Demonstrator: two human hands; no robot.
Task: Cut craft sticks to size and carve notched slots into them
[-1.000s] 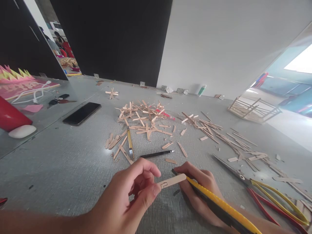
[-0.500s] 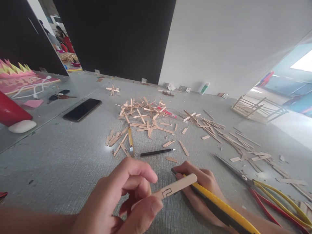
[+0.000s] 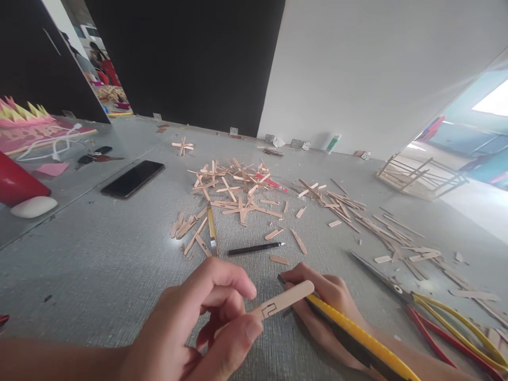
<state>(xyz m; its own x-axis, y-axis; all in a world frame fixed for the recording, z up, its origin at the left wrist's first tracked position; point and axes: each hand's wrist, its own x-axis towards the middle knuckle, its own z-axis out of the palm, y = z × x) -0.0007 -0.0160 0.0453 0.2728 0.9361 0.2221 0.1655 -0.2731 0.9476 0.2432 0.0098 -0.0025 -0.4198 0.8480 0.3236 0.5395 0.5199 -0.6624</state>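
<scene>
My left hand (image 3: pixel 198 323) is closed on a wooden craft stick (image 3: pixel 283 300), pinched low between thumb and curled fingers. Dark angular lines are drawn near the middle of the stick, whose rounded end points up to the right. My right hand (image 3: pixel 327 307) grips a yellow-and-black utility knife (image 3: pixel 349 330), with a dark tip showing past the index finger. The stick's far end overlaps the knife and fingers in view; whether they touch, I cannot tell. Beyond my hands lie a black mechanical pencil (image 3: pixel 256 248) and a slim yellow cutter (image 3: pixel 211 230).
Craft-stick pieces and star-shaped assemblies (image 3: pixel 238 182) are heaped mid-table. Loose sticks (image 3: pixel 391 225) trail off to the right, near scissors with red and yellow handles (image 3: pixel 432 317). A phone (image 3: pixel 133 179) and a white stone-like object (image 3: pixel 34 207) lie left. Black (image 3: pixel 186 63) and white panels (image 3: pixel 357 69) stand behind.
The craft stick has shifted slightly left and its rounded end now sits a little further left over the right fingers. Both hands keep their hold.
</scene>
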